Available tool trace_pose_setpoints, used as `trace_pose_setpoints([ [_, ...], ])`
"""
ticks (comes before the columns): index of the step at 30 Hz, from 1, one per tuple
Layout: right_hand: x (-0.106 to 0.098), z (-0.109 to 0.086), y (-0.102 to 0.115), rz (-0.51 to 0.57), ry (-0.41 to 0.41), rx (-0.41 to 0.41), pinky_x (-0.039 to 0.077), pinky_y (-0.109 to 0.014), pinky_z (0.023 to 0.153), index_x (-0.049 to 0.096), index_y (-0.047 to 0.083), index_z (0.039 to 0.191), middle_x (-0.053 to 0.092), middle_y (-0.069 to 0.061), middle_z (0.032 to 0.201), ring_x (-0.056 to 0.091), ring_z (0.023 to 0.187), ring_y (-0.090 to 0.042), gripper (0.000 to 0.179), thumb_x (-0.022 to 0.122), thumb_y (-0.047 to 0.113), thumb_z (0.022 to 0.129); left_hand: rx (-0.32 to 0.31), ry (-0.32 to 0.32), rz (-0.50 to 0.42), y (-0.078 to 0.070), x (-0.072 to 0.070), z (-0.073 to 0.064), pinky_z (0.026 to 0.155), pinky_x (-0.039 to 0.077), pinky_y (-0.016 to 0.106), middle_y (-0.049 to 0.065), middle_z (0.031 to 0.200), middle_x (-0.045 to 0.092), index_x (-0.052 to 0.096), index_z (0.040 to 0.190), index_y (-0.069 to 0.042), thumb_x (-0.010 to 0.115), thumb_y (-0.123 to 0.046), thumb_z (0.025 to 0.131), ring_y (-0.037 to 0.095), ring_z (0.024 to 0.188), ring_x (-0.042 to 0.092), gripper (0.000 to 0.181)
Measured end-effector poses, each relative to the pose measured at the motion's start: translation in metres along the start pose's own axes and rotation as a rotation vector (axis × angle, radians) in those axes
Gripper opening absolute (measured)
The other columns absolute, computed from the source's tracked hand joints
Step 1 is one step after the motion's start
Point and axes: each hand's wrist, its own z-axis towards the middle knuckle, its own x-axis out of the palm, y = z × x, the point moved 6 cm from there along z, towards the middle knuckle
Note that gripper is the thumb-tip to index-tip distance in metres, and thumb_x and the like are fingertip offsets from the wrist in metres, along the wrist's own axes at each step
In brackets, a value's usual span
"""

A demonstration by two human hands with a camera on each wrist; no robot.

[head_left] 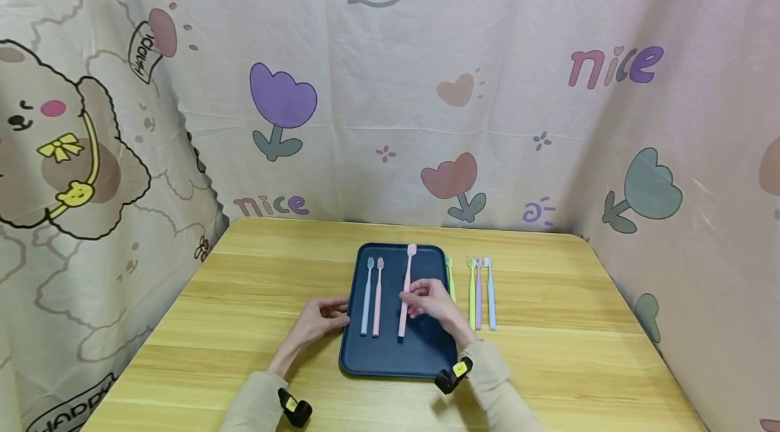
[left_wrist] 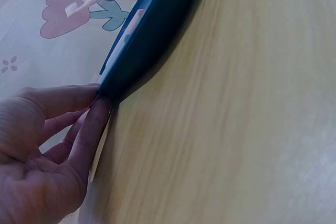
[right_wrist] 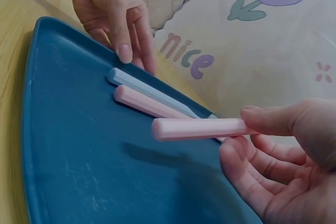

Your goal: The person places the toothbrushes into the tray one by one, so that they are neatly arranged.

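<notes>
A dark blue tray [head_left: 420, 354] lies on the wooden table. My left hand [head_left: 319, 319] is at its left rim, the thumb over the edge and the fingers along the outside, pinching it. Between thumb and fingertips, my right hand [head_left: 431, 300] holds a pink toothbrush [right_wrist: 197, 129] above the tray, bristle head pointing away. The shadow of the toothbrush falls on the tray floor. Side by side in the tray's left part lie a light blue toothbrush [head_left: 366, 303] and another pink toothbrush [head_left: 377, 303].
Right of the tray, on the table [head_left: 548, 324], lie a yellow-green toothbrush [head_left: 472, 300], a purple toothbrush [head_left: 478, 300] and a blue toothbrush [head_left: 491, 300]. A green toothbrush [head_left: 450, 276] lies against the tray's right edge, partly behind my right hand. A printed curtain [head_left: 390, 80] hangs behind the table.
</notes>
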Motion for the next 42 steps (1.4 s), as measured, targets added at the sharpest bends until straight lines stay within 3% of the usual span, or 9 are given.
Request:
trace_pose_setpoints([
  [18, 0.017, 0.013, -0.012, -0.071, -0.117, 0.023, 0.06, -0.029, 0.055, 0.065, -0.006, 0.096, 0.07, -0.006, 0.069, 0.064, 0.052, -0.009, 0.02, 0.072, 0.013, 0.091, -0.009, 0.006, -0.027, -0.001, 0.001, 0.0, 0.073, 0.057, 0.017, 0.036, 0.124, 0.064, 0.056, 0.132, 0.016, 0.072, 0.0, 0.087, 0.004, 0.084, 0.066, 0.05],
  [28, 0.025, 0.013, -0.01, -0.11, -0.147, 0.0, 0.061, -0.033, 0.054, 0.063, -0.008, 0.096, 0.072, -0.019, 0.072, 0.064, 0.05, -0.01, 0.021, 0.072, 0.011, 0.091, -0.011, 0.005, -0.019, -0.002, 0.001, -0.001, 0.072, 0.057, 0.018, 0.035, 0.124, 0.065, 0.057, 0.131, 0.016, 0.073, -0.001, 0.087, 0.011, 0.088, 0.068, 0.05],
  [42, 0.029, 0.018, -0.014, -0.222, -0.199, -0.035, 0.058, -0.031, 0.048, 0.064, -0.002, 0.092, 0.07, -0.008, 0.063, 0.062, 0.044, -0.007, 0.014, 0.072, 0.009, 0.088, -0.017, -0.015, 0.01, -0.001, 0.001, 0.0, 0.072, 0.056, 0.017, 0.034, 0.122, 0.066, 0.059, 0.13, 0.014, 0.073, 0.001, 0.086, 0.015, 0.089, 0.069, 0.048],
])
